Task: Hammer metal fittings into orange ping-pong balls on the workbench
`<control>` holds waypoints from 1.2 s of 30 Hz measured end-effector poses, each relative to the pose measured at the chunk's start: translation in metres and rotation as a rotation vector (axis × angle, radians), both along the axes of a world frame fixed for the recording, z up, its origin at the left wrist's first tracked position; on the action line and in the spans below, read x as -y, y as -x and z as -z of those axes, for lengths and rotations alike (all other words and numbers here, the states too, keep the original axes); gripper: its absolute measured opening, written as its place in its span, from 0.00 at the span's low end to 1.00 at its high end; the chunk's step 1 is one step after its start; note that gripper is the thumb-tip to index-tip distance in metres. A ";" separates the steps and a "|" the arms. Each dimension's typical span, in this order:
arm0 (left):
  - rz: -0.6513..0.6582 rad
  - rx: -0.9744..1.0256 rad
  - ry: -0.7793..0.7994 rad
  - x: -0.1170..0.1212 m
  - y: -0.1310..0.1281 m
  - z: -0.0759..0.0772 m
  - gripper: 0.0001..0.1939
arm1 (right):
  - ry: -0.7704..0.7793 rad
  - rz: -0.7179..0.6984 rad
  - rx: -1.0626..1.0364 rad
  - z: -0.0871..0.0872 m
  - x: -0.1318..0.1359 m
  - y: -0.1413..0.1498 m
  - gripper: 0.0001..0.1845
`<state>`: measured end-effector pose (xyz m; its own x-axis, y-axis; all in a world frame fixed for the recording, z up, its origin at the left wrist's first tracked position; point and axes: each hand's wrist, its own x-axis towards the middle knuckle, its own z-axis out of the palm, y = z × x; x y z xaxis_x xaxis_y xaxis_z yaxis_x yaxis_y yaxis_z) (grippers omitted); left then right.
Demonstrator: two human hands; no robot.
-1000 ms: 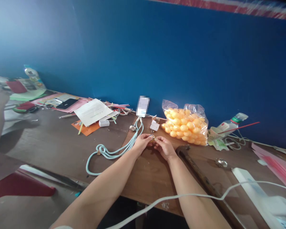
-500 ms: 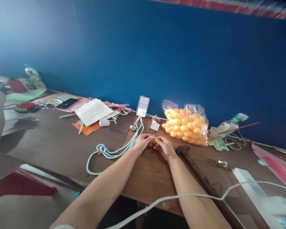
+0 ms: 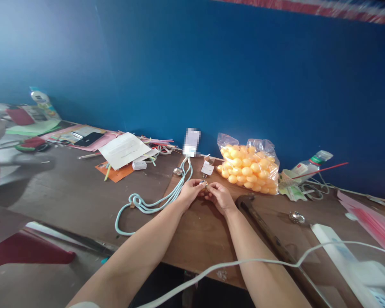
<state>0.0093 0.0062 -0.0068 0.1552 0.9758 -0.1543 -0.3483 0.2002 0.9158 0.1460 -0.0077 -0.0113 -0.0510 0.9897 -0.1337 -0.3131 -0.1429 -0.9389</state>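
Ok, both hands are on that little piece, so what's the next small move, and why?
Probably a slight turn of the small shiny piece, the left hand steadying it and the right hand doing the turning. Both hands meet at it and hide much of it, so turning it could bring more of it into view.

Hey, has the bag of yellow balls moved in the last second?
No. Judged against the white power strip, the bag of yellow balls keeps its place; both shift slightly together, with the camera.
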 end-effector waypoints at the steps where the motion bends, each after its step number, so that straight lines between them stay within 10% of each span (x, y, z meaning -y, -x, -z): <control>1: 0.002 0.004 0.002 0.000 0.000 0.000 0.10 | 0.000 -0.001 -0.011 0.000 0.000 0.000 0.19; 36: 0.148 0.111 0.018 0.000 0.003 -0.001 0.10 | -0.034 -0.081 -0.036 -0.006 0.001 -0.002 0.20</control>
<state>0.0058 0.0061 -0.0056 0.3135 0.9384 -0.1451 -0.4125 0.2722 0.8694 0.1480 -0.0090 -0.0054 -0.1355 0.9860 -0.0969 -0.3358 -0.1377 -0.9318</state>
